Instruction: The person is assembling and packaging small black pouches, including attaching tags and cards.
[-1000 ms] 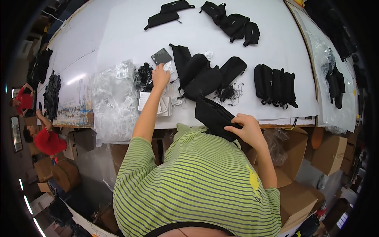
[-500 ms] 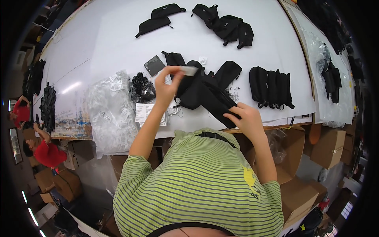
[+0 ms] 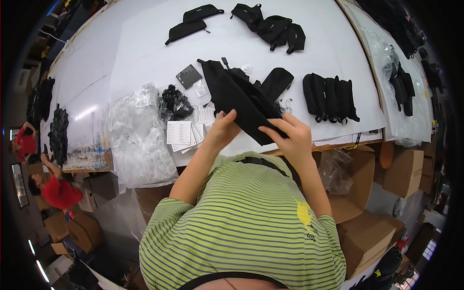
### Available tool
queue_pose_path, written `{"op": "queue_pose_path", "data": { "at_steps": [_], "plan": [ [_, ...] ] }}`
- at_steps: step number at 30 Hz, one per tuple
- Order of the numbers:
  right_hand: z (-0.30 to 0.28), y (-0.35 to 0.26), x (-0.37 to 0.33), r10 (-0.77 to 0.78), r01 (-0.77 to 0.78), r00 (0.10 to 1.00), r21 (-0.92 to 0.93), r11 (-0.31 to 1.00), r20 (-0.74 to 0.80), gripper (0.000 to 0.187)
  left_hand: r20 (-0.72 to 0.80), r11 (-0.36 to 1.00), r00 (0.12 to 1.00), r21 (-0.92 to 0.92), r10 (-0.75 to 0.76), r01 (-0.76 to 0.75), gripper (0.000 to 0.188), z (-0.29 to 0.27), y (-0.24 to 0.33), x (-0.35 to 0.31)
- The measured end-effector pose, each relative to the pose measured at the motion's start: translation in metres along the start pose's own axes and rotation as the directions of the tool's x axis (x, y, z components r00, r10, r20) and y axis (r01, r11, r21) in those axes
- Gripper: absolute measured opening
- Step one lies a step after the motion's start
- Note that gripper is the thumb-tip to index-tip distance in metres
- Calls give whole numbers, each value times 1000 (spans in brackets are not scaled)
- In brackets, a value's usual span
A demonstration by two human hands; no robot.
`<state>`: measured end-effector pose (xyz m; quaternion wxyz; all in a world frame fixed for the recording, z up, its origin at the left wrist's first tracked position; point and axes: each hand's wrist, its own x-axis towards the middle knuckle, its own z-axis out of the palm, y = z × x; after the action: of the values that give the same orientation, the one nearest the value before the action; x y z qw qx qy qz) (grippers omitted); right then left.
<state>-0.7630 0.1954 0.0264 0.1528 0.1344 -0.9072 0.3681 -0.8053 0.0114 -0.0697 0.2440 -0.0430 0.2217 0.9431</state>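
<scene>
A long black zip pouch (image 3: 238,99) slants across in front of me, lifted over the near side of the table, with its long opening gaping. My left hand (image 3: 223,129) is closed on its lower left edge, the thumb on the near face and the other fingers partly hidden. At the pouch's near right end, my right hand (image 3: 294,137) pinches the fabric beside the opening. What lies inside is too dark to see. Behind it another black pouch (image 3: 278,83) rests on the table. Small white packets (image 3: 200,88) lie near a dark grey card (image 3: 188,76).
Clear plastic bags (image 3: 137,140) pile up at the left, beside a bundle of black cords (image 3: 175,104) and printed white cards (image 3: 180,133). More black pouches stand in a row (image 3: 329,98) at the right and lie at the back (image 3: 249,17). Cardboard boxes (image 3: 405,173) stand below the table edge.
The small white packet raised in my left hand is no longer visible there. That hand has come down to the pouch, which has been lifted and turned, its far end shifting left.
</scene>
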Motion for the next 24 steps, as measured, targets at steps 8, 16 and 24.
{"op": "queue_pose_path", "data": {
  "at_steps": [8, 16, 24],
  "plan": [
    [18, 6, -38, 437, -196, 893, 777, 598, -111, 34, -171, 975, 970, 169, 172, -143, 38, 60, 13, 1],
    [-9, 20, -42, 345, -348, 923, 747, 567, 168, 34, -108, 913, 994, 406, 8, 37, 35, 63, 10, -9],
    [-16, 23, -4, 402, -120, 855, 631, 767, -327, 20, -91, 861, 980, 469, -177, 199, 30, 89, -9, -22]
  ]
}}
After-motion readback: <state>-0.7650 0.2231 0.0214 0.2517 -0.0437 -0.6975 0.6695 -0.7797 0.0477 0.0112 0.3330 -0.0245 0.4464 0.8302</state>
